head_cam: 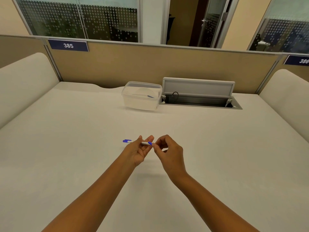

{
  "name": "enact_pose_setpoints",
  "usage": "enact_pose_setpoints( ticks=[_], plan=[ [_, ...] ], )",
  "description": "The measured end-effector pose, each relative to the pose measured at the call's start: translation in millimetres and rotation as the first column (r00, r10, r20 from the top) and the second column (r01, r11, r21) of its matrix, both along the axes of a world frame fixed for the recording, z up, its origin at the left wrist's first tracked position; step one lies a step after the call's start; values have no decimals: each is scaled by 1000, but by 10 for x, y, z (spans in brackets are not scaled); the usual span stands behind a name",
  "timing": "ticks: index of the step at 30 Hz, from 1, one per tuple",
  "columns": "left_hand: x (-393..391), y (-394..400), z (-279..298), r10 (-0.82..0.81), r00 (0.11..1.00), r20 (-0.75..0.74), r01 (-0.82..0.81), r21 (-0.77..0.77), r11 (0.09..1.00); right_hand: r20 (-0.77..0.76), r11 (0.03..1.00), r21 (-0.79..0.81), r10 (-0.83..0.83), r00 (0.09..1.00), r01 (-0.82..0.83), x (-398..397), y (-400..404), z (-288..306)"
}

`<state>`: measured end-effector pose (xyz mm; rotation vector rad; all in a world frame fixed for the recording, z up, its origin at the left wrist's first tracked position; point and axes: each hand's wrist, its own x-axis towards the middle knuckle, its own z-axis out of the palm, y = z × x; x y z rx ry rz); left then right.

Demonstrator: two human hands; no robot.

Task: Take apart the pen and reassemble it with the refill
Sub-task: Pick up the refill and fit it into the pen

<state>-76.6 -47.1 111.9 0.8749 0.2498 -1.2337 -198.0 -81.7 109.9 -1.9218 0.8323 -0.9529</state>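
Above the table (66, 156), both hands grip the pen (145, 143)

Your view was evenly lit, soft light from overhead. Faint shadows lay under your arms on the desk (66, 164). Edges bowed, wide-angle. Slightly soft throughout; no glare.

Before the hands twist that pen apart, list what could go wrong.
1. The right hand pinches only the small blue tip of the pen; once loosened it could slip and roll across the desk.
2. The left hand holds the barrel lightly in its fingertips, so it might turn with the tip.
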Motion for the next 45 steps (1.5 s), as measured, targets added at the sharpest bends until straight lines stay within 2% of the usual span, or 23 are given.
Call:
enact_pose_setpoints(
  ticks=[5, 10, 16, 21, 24, 31, 45],
  plan=[
    [27, -5, -8, 18, 1000, -7, -18, 0, 1000, 3, 1000, -13, -24, 1000, 24, -24, -19, -10],
    [47, -3, -33, 4, 1000, 14, -4, -2, 1000, -81, 995, -100, -5, 997, -3, -32, -7, -24],
    [27, -20, -34, -46, 991, 128, 43, 23, 999, -155, 983, -181, 9, 988, -38, -26, -39, 12],
    [3, -42, -11, -24, 987, 160, 23, 4, 1000, -66, 999, -14, 46, 997, -47, -18, -78, 30],
    [71, -46, 7, 15, 988, 157, -14, -5, 1000, -51, 997, 13, 76, 996, -76, -43, -82, -16],
    [52, -73, 26, -34, 962, 270, 35, -2, 999, -143, 962, -268, 15, 990, -54, -107, -49, -58],
    [6, -54, 3, -57, 949, 311, 75, -44, 996, -141, 904, -425, -20, 990, -42, -107, -87, -135]
  ],
)
